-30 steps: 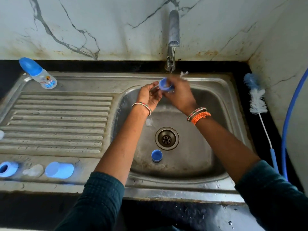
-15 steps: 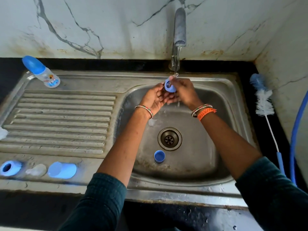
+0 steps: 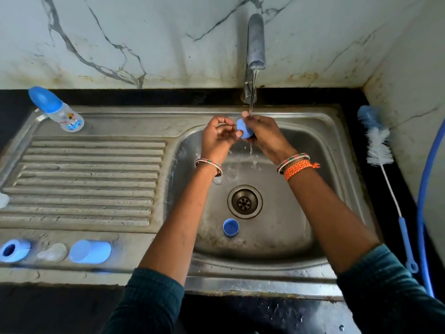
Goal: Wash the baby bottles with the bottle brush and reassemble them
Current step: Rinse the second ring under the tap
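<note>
- My left hand (image 3: 218, 136): thin beaded bangle at the wrist, dark teal knit sleeve pushed up the forearm.
- My right hand (image 3: 267, 136): matching bangle, orange braided thread, same teal sleeve.

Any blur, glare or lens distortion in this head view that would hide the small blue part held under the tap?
Head view: even, soft light, no harsh glare; wide-angle bending curves the steel sink's front rim. The small blue plastic part between left hand and right hand is fairly sharp but partly covered by fingers. The blue caps at the frame's lower left are smeared.
</note>
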Available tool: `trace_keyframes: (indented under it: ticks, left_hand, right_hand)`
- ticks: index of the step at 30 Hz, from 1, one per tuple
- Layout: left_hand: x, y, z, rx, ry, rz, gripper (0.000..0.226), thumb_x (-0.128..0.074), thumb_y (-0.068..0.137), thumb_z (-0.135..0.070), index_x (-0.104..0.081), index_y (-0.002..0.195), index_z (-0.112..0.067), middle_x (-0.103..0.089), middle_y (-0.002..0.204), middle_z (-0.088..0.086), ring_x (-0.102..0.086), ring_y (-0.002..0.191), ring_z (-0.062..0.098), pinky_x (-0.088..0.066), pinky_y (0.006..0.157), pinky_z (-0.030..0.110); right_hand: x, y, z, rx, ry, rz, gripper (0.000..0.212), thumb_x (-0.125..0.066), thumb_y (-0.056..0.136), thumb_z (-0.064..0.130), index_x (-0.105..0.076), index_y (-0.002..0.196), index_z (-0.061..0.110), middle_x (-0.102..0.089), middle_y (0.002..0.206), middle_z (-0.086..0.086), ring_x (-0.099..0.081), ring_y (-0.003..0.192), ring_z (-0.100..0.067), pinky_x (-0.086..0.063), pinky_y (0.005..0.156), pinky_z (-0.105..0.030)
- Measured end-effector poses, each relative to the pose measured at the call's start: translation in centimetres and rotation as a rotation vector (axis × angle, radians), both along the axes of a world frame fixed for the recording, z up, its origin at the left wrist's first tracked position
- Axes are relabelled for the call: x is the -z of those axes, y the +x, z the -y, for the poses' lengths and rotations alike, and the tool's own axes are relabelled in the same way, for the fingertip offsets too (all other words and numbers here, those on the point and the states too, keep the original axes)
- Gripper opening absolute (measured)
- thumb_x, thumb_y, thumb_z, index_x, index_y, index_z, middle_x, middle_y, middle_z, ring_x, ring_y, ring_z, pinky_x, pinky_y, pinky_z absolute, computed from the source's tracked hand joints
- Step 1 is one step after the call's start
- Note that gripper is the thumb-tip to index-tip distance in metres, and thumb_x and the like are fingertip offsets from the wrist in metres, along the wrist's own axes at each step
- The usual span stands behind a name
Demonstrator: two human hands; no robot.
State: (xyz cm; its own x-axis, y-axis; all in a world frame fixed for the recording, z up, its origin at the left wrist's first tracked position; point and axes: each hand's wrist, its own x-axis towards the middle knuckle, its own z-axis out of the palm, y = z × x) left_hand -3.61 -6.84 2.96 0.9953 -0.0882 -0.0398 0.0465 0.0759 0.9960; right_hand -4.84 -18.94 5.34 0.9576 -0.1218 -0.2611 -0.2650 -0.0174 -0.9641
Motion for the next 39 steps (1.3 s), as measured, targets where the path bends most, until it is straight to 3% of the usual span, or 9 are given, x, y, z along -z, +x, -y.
trace_keyframes:
  ticks: [4, 7, 11, 19, 29, 32, 35, 37, 39]
  left_hand:
    - [-1.2, -0.2, -0.2, 0.118, 0.032, 0.082, 0.038, -0.062, 0.078, 0.018, -0.050, 0.092, -0.016, -0.069, 0.074, 0.001, -0.066, 0.067, 0.002, -0.051, 0.059, 0.017]
    - [-1.4, 0.3, -0.4, 0.054, -0.048, -0.029, 0.031, -0.051, 0.085, 0.016, -0.057, 0.091, -0.014, -0.072, 0.072, -0.008, -0.067, 0.069, 0.005, -0.055, 0.063, 0.021]
    - [0.0, 0.9, -1.0, -0.156, -0.031, -0.267, 0.032, -0.045, 0.088, 0.010, -0.058, 0.076, -0.016, -0.062, 0.073, 0.001, -0.057, 0.061, 0.013, -0.051, 0.056, 0.024]
    - [1.5, -0.1, -1.9, -0.053, 0.067, -0.453, 0.031, -0.038, 0.093, 0.004, -0.057, 0.077, -0.015, -0.060, 0.075, 0.002, -0.051, 0.058, 0.013, -0.048, 0.053, 0.021]
    - [0.7, -1.9, -2.7, 0.041, 0.106, -0.465, 0.031, -0.040, 0.092, 0.004, -0.058, 0.077, -0.015, -0.061, 0.074, 0.001, -0.053, 0.059, 0.013, -0.048, 0.056, 0.023]
    - [0.0, -2.9, -3.5, 0.060, 0.070, -0.419, 0.029, -0.045, 0.091, 0.005, -0.060, 0.077, -0.015, -0.063, 0.071, 0.001, -0.055, 0.058, 0.012, -0.050, 0.055, 0.022]
    - [-0.7, -4.2, -4.5, 0.061, 0.097, -0.368, 0.027, -0.049, 0.090, 0.005, -0.058, 0.075, -0.016, -0.064, 0.059, -0.006, -0.053, 0.056, 0.011, -0.046, 0.053, 0.020]
    - [-0.9, -4.9, -5.2, 0.084, 0.169, -0.343, 0.026, -0.050, 0.091, 0.001, -0.057, 0.075, -0.018, -0.063, 0.065, -0.005, -0.052, 0.058, 0.009, -0.044, 0.055, 0.021]
    - [-1.2, -5.7, -6.4, 0.122, 0.230, -0.326, 0.025, -0.050, 0.091, -0.002, -0.057, 0.075, -0.020, -0.061, 0.072, -0.003, -0.053, 0.058, 0.006, -0.043, 0.056, 0.021]
  right_hand:
    - [-0.8, 0.1, 0.3, -0.020, 0.014, 0.006, 0.033, -0.053, 0.098, 0.022, -0.064, 0.097, -0.009, -0.065, 0.086, -0.017, -0.064, 0.071, -0.016, -0.056, 0.065, -0.022]
    - [-1.0, 0.3, 0.1, 0.062, 0.241, -0.051, 0.026, -0.044, 0.101, 0.023, -0.058, 0.086, 0.006, -0.062, 0.076, -0.010, -0.060, 0.061, -0.016, -0.052, 0.056, -0.023]
    - [0.1, -0.3, -0.3, -0.065, 0.428, -0.228, 0.034, -0.035, 0.098, 0.027, -0.056, 0.079, 0.009, -0.056, 0.064, -0.006, -0.047, 0.049, -0.014, -0.039, 0.044, -0.021]
    - [0.5, 2.9, -1.1, 0.033, 0.565, -0.328, 0.044, -0.025, 0.103, 0.034, -0.052, 0.080, 0.008, -0.056, 0.053, -0.005, -0.046, 0.040, -0.012, -0.036, 0.039, -0.014]
    - [-1.7, -0.5, -0.6, 0.156, 0.533, -0.184, 0.028, -0.038, 0.102, 0.022, -0.055, 0.086, 0.007, -0.055, 0.077, -0.010, -0.054, 0.064, -0.017, -0.048, 0.049, -0.020]
    - [-2.7, -1.8, -1.1, 0.282, 0.259, 0.105, 0.018, -0.046, 0.099, 0.016, -0.057, 0.087, 0.010, -0.055, 0.076, -0.007, -0.054, 0.064, -0.015, -0.049, 0.056, -0.023]
    - [0.5, -3.6, -2.3, 0.294, -0.459, 0.374, 0.013, -0.053, 0.094, 0.022, -0.060, 0.095, 0.011, -0.061, 0.087, -0.011, -0.060, 0.076, -0.024, -0.048, 0.068, -0.032]
    - [3.3, -4.7, -3.0, -0.091, -0.827, 0.075, 0.021, -0.059, 0.090, 0.022, -0.067, 0.099, 0.005, -0.065, 0.098, -0.018, -0.063, 0.091, -0.031, -0.045, 0.074, -0.030]
    - [4.7, -6.1, -3.9, -0.175, -0.882, -0.096, 0.022, -0.065, 0.085, 0.020, -0.071, 0.097, 0.003, -0.069, 0.099, -0.018, -0.063, 0.096, -0.033, -0.042, 0.074, -0.027]
